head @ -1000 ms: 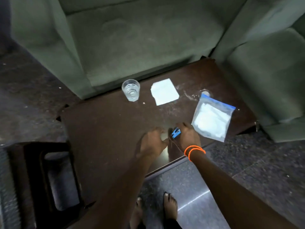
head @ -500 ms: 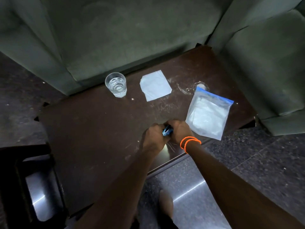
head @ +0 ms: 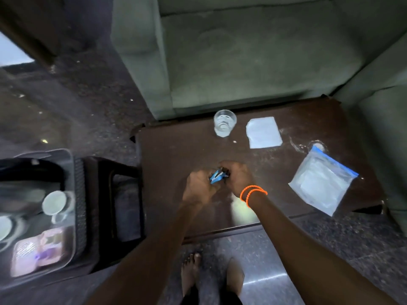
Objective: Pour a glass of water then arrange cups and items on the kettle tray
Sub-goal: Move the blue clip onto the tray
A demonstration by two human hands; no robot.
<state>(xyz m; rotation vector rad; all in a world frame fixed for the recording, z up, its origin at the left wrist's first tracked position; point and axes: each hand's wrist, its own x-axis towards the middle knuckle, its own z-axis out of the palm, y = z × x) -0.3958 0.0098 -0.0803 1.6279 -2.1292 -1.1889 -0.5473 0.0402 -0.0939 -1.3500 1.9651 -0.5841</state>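
Observation:
A small blue packet (head: 217, 176) is pinched between my left hand (head: 198, 187) and my right hand (head: 237, 178) just above the dark wooden table (head: 176, 164). A clear glass of water (head: 224, 123) stands at the table's far edge. At the lower left a grey tray (head: 72, 179) sits on a low stand. It carries two white cups (head: 54, 202) and a flat pinkish packet (head: 37, 252). The tray's left part is cut off and blurred.
A white paper square (head: 263, 132) lies right of the glass. A zip bag with a blue seal (head: 322, 181) holds white contents at the table's right. Green sofa seats (head: 242, 51) border the table behind and to the right. My bare feet (head: 211, 276) stand on dark floor.
Both hands have closed together on the blue packet, which only the right hand held before. The view has swung left, bringing the tray with cups into sight.

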